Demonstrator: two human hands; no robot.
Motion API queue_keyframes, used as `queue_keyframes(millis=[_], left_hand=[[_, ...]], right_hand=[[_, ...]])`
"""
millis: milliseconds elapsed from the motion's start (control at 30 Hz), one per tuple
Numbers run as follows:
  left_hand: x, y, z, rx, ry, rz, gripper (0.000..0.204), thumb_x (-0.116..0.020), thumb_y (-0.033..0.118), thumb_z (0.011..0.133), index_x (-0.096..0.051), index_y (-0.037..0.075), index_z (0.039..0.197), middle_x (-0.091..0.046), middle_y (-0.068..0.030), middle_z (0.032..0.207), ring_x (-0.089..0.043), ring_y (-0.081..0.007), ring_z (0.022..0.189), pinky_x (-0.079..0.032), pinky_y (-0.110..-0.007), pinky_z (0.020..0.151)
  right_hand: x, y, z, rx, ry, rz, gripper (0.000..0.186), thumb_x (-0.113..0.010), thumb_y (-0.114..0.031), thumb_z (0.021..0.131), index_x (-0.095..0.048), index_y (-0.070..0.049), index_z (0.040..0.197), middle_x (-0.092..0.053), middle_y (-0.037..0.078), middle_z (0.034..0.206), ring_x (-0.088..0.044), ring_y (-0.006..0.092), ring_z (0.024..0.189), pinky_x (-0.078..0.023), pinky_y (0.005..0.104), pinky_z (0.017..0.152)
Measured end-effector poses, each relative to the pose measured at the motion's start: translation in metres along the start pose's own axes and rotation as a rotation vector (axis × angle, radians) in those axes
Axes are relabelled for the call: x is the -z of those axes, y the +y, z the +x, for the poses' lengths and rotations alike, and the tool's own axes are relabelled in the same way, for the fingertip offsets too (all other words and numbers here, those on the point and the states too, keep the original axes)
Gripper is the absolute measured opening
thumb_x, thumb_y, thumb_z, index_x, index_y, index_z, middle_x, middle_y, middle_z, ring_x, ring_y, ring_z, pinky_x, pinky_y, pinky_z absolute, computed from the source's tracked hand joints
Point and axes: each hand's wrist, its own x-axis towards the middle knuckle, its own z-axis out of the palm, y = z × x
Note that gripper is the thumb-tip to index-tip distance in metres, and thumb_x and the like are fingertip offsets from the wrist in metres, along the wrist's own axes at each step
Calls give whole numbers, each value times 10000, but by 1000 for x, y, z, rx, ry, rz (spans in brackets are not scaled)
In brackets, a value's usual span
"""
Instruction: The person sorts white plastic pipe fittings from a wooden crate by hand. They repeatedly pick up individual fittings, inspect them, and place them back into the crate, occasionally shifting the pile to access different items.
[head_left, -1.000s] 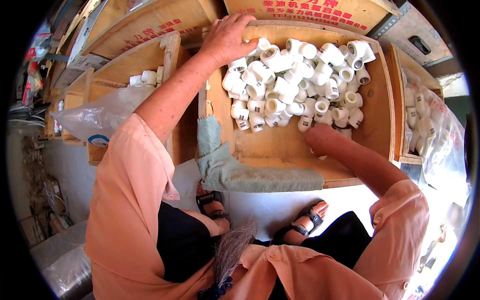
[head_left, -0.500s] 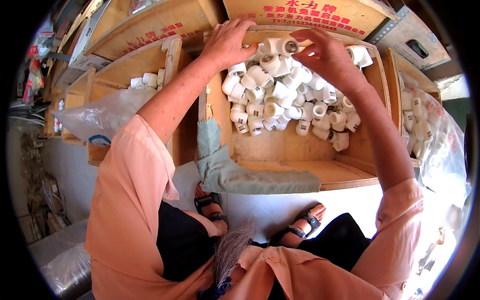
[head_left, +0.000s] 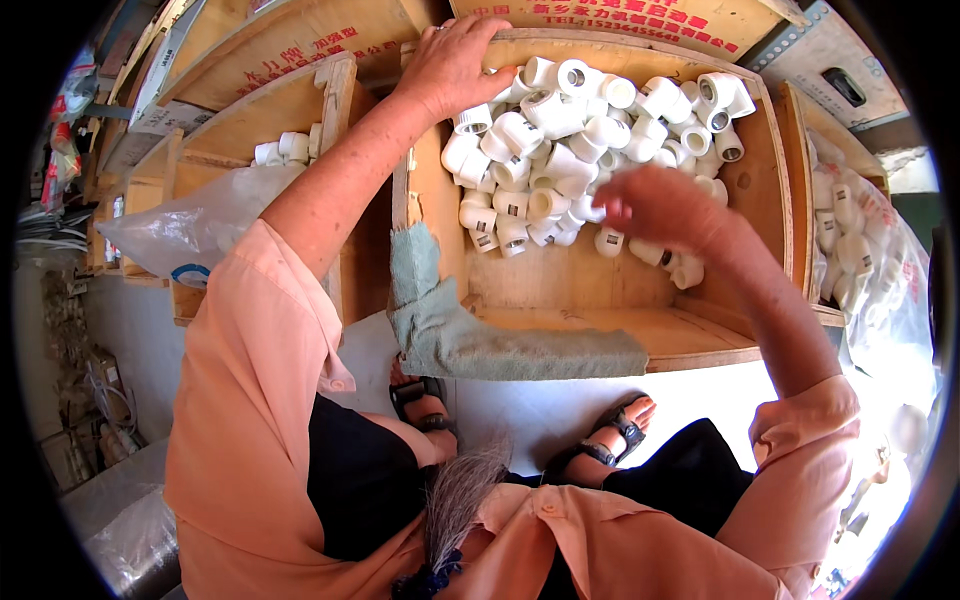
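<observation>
A wooden box point(head_left: 560, 290) in front of me holds a heap of white plastic pipe elbows point(head_left: 548, 203), some with metal-lined openings. At its far left corner, my left hand point(head_left: 455, 68) grips the rim, thumb on the inside beside the fittings and fingers over the far wall. Low over the right part of the heap is my right hand point(head_left: 665, 207), its fingers smeared by motion. Whether it holds a fitting cannot be made out. The hand hides some elbows under it.
Grey-green cloth point(head_left: 500, 345) covers the box's near left corner. To the left stands another wooden box point(head_left: 255, 120) with white fittings and a clear plastic bag point(head_left: 190, 225). On the right, a plastic bag point(head_left: 885, 270) of white fittings hangs over another box. A perforated metal piece point(head_left: 830, 70) stands behind.
My right hand has moved from the far edge of the heap toward me, away from an elbow at the top. My left hand stays at the corner.
</observation>
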Motion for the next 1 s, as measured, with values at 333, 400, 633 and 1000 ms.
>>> queue_keyframes(millis=[333,400,633,1000], left_hand=[[0,7,3,19,-33,-1,545,-673,356,815,-528,132,1290,-574,-118,1296,-502,-310,1242,-349,-418,1068],[2,6,2,15,-13,-4,539,-672,353,815,-531,132,1287,-578,-116,1290,-506,-308,1237,-351,-415,1067],[1,7,2,28,-10,-22,520,-687,317,821,-528,132,1280,-595,-108,1240,-514,-293,1220,-345,-427,1068],[-3,-6,3,75,85,-258,396,-476,391,962,-655,107,1173,-661,-114,1139,-575,-306,1127,-395,-401,1004]], right_hand=[[-103,27,-2,-300,-285,-59,351,-619,-130,852,-563,-53,1190,-680,166,987,-667,344,962,-540,451,781],[-106,26,-1,-275,-252,-80,236,-593,-89,865,-591,-47,1098,-688,152,966,-681,330,941,-556,447,767],[-91,15,-6,-150,-334,-65,260,-653,-158,843,-688,-214,1094,-712,72,976,-692,275,921,-557,413,783],[32,-45,24,92,198,390,311,-697,-120,881,-671,-190,1183,-745,25,1008,-694,120,689,-566,285,640]])
